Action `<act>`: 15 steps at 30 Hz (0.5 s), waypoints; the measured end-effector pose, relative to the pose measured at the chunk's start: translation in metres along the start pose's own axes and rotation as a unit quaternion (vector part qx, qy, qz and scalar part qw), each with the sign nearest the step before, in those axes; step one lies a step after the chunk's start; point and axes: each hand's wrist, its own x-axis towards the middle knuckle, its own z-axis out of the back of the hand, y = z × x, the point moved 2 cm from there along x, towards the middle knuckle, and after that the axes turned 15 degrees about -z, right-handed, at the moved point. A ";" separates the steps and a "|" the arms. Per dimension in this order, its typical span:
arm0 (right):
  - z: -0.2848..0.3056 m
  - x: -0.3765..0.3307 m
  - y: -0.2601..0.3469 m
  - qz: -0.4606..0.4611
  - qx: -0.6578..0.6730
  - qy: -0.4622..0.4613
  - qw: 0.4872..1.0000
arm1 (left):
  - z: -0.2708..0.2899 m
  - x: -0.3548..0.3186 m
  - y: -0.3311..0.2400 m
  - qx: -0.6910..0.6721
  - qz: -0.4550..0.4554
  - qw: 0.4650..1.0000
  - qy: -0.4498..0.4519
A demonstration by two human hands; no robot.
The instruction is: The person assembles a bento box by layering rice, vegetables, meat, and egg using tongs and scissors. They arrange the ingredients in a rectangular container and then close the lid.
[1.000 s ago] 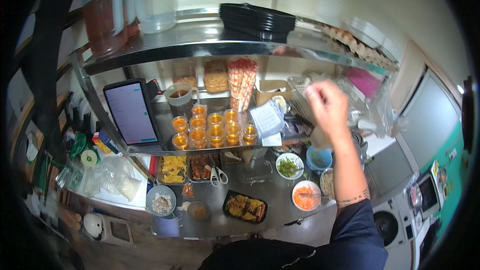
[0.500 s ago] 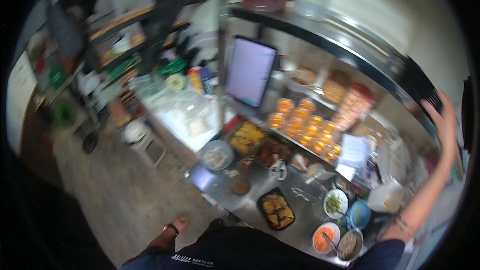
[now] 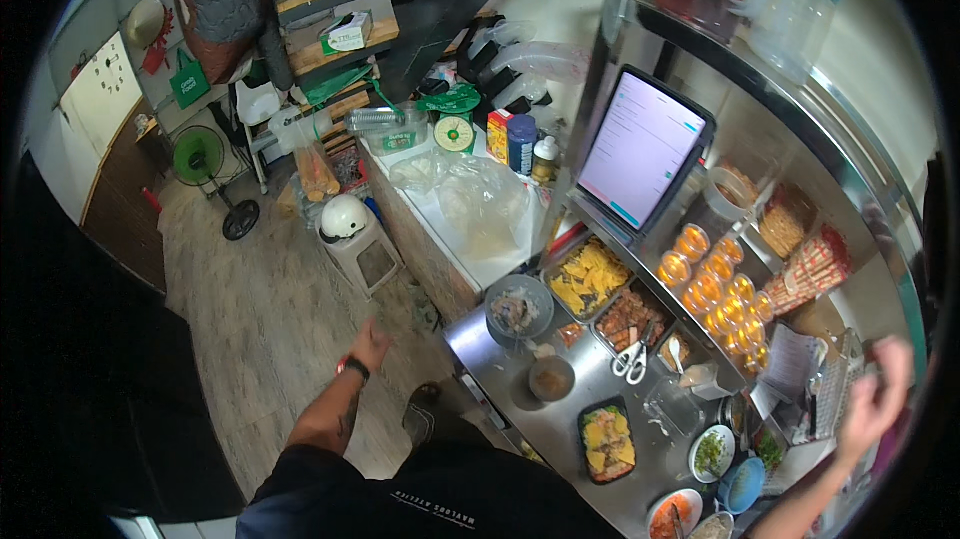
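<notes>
My left hand (image 3: 371,347), a dark band on its wrist, hangs over the floor left of the counter, empty, with fingers loosely stretched. My right hand (image 3: 878,394) is raised at the far right beside a white wire basket (image 3: 828,401). Its fingers are apart and a little blurred; I see nothing in them. On the steel counter below stands a black tray (image 3: 607,441) with yellow and orange food. Near it are a clear plastic box (image 3: 676,407), a bowl of chopped greens (image 3: 712,453), a blue bowl (image 3: 742,485) and a bowl of shredded orange vegetable (image 3: 674,516).
Behind the counter a tablet (image 3: 643,151) leans by a shelf with several orange-filled cups (image 3: 712,284). Scissors (image 3: 631,362) lie on a meat pan (image 3: 628,321). A grey bowl (image 3: 519,307) sits at the counter's left. A stool (image 3: 362,257) with a white helmet (image 3: 344,219) stands on the floor.
My right hand has come down from a black ridged object at the upper shelf and no longer touches it. The view has turned, shifting the counter rightward; my left hand is higher in the picture.
</notes>
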 end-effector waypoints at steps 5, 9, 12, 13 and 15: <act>-0.201 -0.089 0.164 0.078 0.034 0.393 0.916 | 0.097 0.281 -0.016 0.196 -0.238 0.951 -0.033; -0.330 -0.224 0.213 -0.212 0.156 0.492 0.830 | 0.187 0.474 0.004 0.397 -0.288 0.864 -0.108; -0.348 -0.252 0.264 -0.257 0.100 0.584 0.763 | 0.191 0.564 -0.004 0.411 -0.236 0.880 0.005; -0.350 -0.262 0.275 -0.276 0.079 0.604 0.744 | 0.194 0.583 -0.004 0.410 -0.220 0.884 0.041; -0.353 -0.295 0.284 -0.264 0.050 0.617 0.740 | 0.205 0.607 -0.003 0.410 -0.195 0.887 0.081</act>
